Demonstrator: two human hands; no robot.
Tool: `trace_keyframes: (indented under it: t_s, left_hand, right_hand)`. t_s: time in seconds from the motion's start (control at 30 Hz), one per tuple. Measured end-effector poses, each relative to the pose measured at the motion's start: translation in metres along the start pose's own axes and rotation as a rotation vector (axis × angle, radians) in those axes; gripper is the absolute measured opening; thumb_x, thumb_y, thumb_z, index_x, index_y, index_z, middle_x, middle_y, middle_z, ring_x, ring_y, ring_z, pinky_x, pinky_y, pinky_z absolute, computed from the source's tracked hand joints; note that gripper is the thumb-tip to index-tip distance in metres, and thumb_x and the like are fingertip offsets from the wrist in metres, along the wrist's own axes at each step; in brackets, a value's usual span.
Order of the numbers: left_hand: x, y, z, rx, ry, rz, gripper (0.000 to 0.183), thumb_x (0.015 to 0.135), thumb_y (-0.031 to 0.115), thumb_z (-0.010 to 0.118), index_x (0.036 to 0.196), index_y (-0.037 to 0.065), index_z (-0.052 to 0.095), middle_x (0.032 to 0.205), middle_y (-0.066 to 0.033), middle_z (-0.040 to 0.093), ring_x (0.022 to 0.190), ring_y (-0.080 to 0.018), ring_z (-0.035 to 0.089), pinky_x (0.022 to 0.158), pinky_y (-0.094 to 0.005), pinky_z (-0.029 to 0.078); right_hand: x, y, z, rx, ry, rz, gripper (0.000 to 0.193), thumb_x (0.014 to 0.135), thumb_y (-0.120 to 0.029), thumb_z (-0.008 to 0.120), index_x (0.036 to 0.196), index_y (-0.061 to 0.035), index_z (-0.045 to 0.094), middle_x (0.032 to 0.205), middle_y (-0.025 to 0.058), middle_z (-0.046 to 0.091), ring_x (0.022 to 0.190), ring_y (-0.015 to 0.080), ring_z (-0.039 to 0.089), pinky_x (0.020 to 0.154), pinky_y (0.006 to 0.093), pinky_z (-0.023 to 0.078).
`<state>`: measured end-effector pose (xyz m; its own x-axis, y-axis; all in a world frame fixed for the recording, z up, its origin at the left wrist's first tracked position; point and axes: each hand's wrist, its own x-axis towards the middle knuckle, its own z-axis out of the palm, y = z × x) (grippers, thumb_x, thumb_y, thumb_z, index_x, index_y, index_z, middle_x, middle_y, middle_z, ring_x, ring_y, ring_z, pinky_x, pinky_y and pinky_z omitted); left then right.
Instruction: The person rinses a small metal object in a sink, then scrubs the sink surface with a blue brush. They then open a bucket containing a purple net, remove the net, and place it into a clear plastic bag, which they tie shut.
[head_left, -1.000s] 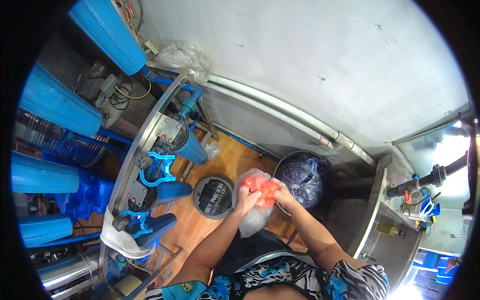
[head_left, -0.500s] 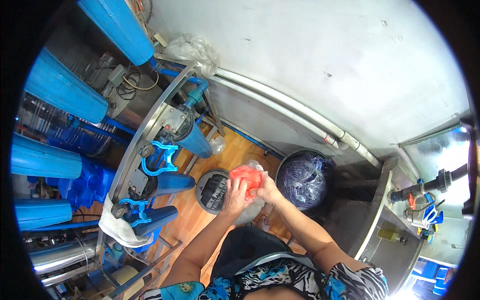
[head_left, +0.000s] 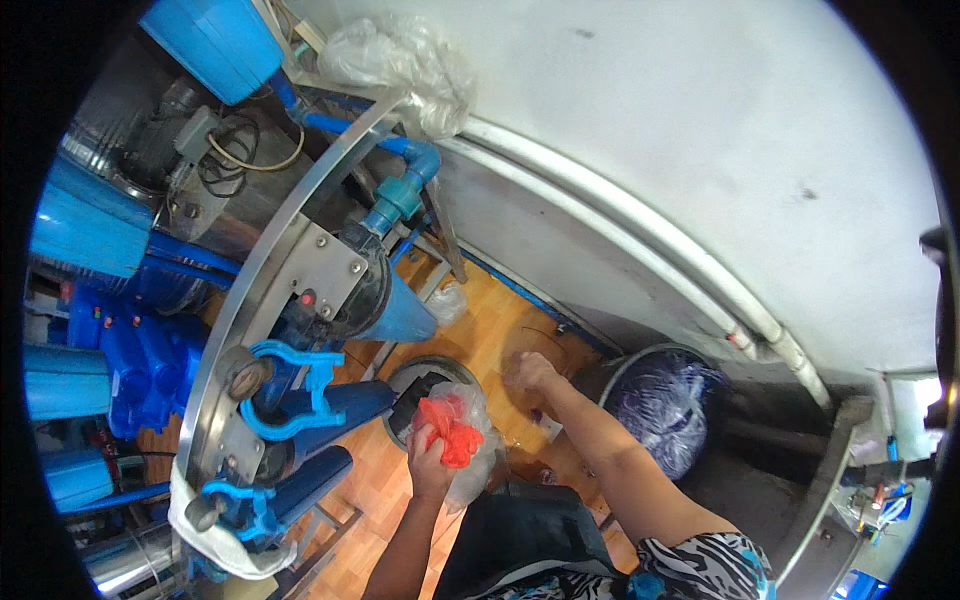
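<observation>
My left hand (head_left: 430, 462) is closed around a crumpled red plastic bag (head_left: 452, 432), in front of a round grey-rimmed container (head_left: 408, 378) with something black in it. A cloudy clear plastic bag (head_left: 478, 480) hangs beside the red one, partly behind it; whether my fingers also grip it is hard to see. Apart from the bags, my right hand (head_left: 532, 374) reaches forward over the wooden floor, left of a dark bin (head_left: 600, 378). Motion smears its fingers, so what they hold, if anything, does not show.
Purple-lined, the dark bin holds clear plastic (head_left: 665, 405). At left stands a metal frame (head_left: 262, 255) with blue filter housings (head_left: 398, 312) and blue clamp brackets (head_left: 300, 390). White pipes (head_left: 640, 255) run along the wall. A white cloth (head_left: 215, 540) drapes over the frame's near corner.
My hands were together on the red bag and have parted. The left has moved left and nearer with the bag; the right has let go and moved away. The view has shifted.
</observation>
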<state>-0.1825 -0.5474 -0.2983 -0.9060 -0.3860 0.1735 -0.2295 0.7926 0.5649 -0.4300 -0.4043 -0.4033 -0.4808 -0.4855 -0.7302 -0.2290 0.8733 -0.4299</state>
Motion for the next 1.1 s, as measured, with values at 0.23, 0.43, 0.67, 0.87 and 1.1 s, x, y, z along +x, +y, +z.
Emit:
trace_keyframes:
  t_s: [0.23,0.43,0.67,0.87,1.1]
  left_hand:
    - [-0.004,-0.067,0.037,0.045,0.193,-0.019,0.031,0.06,0.018,0.081,0.077,0.002,0.06,0.108,-0.0183,0.057,0.094,-0.0365,0.054,0.08,-0.0427,0.046]
    - [-0.015,-0.112,0.079,-0.248,0.428,-0.237,0.031,0.065,0.013,0.077,0.088,0.002,0.059,0.111,-0.0167,0.056,0.097,-0.0326,0.053,0.08,-0.0414,0.046]
    - [-0.041,-0.135,0.115,-0.612,0.559,-0.511,0.03,0.088,0.015,0.054,0.113,-0.001,0.049,0.114,-0.0132,0.052,0.104,-0.0239,0.055,0.087,-0.0371,0.048]
    - [-0.062,-0.144,0.143,-1.001,0.66,-0.539,0.035,0.085,0.014,0.051,0.118,0.003,0.047,0.113,-0.0143,0.055,0.097,-0.0252,0.059,0.085,-0.0396,0.05]
    - [-0.079,-0.15,0.178,-1.163,0.65,-0.584,0.033,0.084,0.007,0.046,0.117,0.003,0.045,0.111,-0.0137,0.054,0.097,-0.0263,0.059,0.086,-0.0424,0.051]
  right_hand:
    - [0.155,0.008,0.087,-0.701,0.055,-0.272,0.055,0.093,-0.023,0.047,0.145,-0.024,0.031,0.152,0.0103,0.027,0.142,0.0348,0.018,0.105,0.0595,0.027]
    - [0.273,-0.009,0.138,-0.769,0.173,-0.349,0.053,0.096,-0.033,0.041,0.146,-0.041,0.025,0.158,0.0117,0.005,0.143,0.0397,0.01,0.105,0.0607,0.025]
    - [0.346,-0.045,0.164,-0.717,0.282,-0.346,0.044,0.097,-0.035,0.037,0.14,-0.0306,0.044,0.158,0.0084,0.0,0.143,0.0419,0.004,0.108,0.0625,0.017]
    - [0.402,-0.044,0.171,-0.548,0.306,-0.283,0.062,0.091,-0.049,0.045,0.143,-0.0173,0.039,0.159,0.0054,0.0,0.144,0.0388,0.0,0.11,0.0643,0.011]
    - [0.398,-0.003,0.191,0.563,0.386,-0.302,0.057,0.074,-0.024,0.076,0.122,-0.0035,0.052,0.128,0.0146,0.05,0.118,0.0264,0.048,0.095,0.0498,0.04]
